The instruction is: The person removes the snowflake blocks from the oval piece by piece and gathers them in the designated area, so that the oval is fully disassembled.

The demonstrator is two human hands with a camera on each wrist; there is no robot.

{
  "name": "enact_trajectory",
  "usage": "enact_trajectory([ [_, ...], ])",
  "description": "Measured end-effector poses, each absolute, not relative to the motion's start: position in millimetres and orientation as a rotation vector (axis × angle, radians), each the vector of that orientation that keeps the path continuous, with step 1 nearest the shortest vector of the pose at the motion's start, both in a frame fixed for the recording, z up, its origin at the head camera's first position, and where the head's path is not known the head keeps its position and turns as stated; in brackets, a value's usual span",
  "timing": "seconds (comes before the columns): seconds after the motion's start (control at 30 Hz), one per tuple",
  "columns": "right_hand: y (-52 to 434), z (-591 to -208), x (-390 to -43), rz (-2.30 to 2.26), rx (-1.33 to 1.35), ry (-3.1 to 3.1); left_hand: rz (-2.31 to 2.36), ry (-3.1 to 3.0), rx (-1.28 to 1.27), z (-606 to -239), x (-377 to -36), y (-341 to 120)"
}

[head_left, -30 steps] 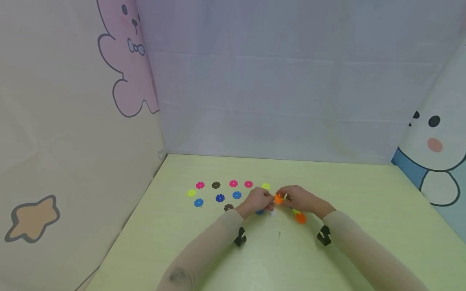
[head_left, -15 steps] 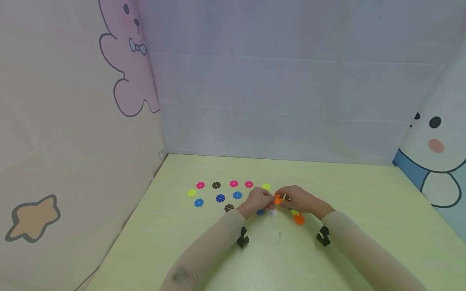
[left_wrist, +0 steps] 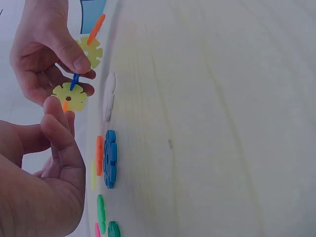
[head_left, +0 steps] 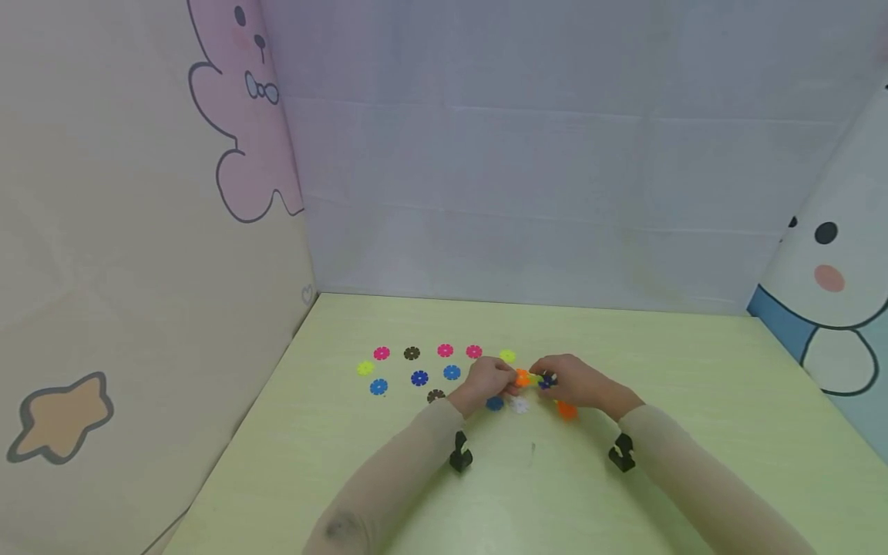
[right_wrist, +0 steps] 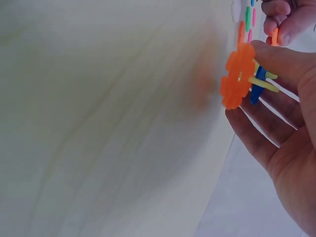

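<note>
My right hand [head_left: 572,381] grips a small cluster of slotted flower discs [right_wrist: 249,79]: an orange disc [right_wrist: 237,76], yellow discs [left_wrist: 69,97] and a blue one [right_wrist: 256,86]. A second orange disc [head_left: 566,410] hangs from the cluster just above the table. My left hand [head_left: 489,379] pinches a single orange disc [head_left: 522,378] and holds it against the near end of the cluster. In the left wrist view its fingertips [left_wrist: 52,106] touch the lower yellow disc. Both hands hover low over the green table [head_left: 624,347].
Loose discs lie in rows left of the hands: pink [head_left: 381,353], brown [head_left: 412,353], yellow [head_left: 364,368], blue [head_left: 378,386], dark blue [head_left: 419,378]. A blue disc [head_left: 495,403] and a white disc [head_left: 519,405] lie right under the hands. Cloth walls close the table's left, back and right.
The right hand has turned the cluster, so a dark blue disc now shows. The single orange disc has shifted slightly left, and the hanging orange disc has risen a little.
</note>
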State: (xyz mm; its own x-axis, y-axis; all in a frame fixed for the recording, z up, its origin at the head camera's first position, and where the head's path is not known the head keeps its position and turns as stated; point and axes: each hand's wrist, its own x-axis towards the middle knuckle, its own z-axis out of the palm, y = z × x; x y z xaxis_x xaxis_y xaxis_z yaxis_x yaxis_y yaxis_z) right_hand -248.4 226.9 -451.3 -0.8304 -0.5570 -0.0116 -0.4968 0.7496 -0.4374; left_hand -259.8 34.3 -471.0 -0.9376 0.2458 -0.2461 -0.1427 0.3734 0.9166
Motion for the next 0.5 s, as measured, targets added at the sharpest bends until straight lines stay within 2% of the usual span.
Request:
enact_trajectory([
  [0.5, 233.8, -451.9, -249.9, -0.712, -0.955, 2.794, 1.568, 2.315, 0.138, -470.1, -257.4, 30.2],
])
